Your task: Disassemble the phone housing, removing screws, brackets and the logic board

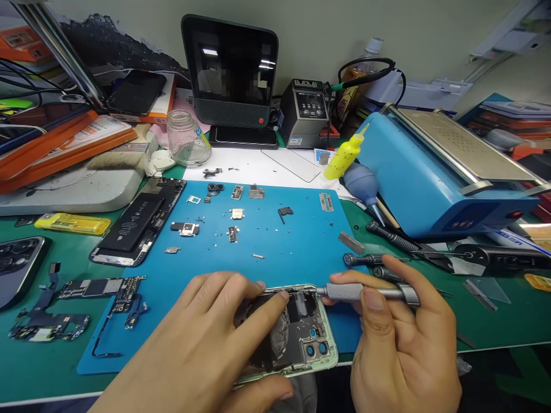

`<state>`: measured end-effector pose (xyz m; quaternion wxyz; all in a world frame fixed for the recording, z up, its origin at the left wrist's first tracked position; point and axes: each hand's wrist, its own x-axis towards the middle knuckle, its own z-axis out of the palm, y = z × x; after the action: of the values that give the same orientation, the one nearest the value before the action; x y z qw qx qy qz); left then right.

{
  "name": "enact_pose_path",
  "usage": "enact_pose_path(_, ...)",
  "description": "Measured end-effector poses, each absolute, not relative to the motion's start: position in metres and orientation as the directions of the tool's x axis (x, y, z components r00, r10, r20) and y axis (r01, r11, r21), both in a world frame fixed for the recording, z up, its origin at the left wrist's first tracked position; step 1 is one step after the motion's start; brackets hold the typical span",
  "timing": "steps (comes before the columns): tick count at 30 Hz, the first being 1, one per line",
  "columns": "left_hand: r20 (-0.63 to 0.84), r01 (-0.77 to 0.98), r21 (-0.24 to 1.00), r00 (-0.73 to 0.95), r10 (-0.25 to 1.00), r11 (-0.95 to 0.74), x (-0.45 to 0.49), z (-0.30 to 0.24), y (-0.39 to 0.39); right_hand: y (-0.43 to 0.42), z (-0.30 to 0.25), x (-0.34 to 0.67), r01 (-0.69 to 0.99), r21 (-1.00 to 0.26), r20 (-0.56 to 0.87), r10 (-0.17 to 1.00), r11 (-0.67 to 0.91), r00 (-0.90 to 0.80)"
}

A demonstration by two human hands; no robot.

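Observation:
A light green phone housing (297,338), stripped of most of its parts, lies at the front edge of the blue mat (267,264). My left hand (215,332) grips it across its left part, thumb at the near edge and fingers at the far edge. In my right hand (396,332) is a silver screwdriver (348,291), held nearly level. Its tip meets the housing's upper right corner. Beyond my hands, small metal brackets (232,234), a camera module (215,187) and tiny screws are spread over the mat.
A phone screen assembly with battery (138,221) and a logic board (103,287) lie at left. A blue heating machine (430,172), an air blower (361,183) and a yellow bottle (344,155) stand at right. More screwdrivers (365,259) lie near my right hand. A glass jar (185,137) stands behind.

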<state>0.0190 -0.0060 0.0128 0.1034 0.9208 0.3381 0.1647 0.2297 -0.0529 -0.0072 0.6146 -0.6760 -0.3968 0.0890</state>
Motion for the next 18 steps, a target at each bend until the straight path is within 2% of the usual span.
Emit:
enact_pose_path(12,0.271,0.530,0.313,0.745,0.609,-0.788,0.013,0.012,0.006,-0.057,-0.006,0.227,0.453,-0.892,0.343,0.638,-0.010,0.690)
enact_pose_path(18,0.274,0.530,0.318,0.742,0.611,-0.786,0.013,0.010,0.007,-0.054,-0.004,0.217,0.336,-0.942,0.268,0.560,-0.020,0.784)
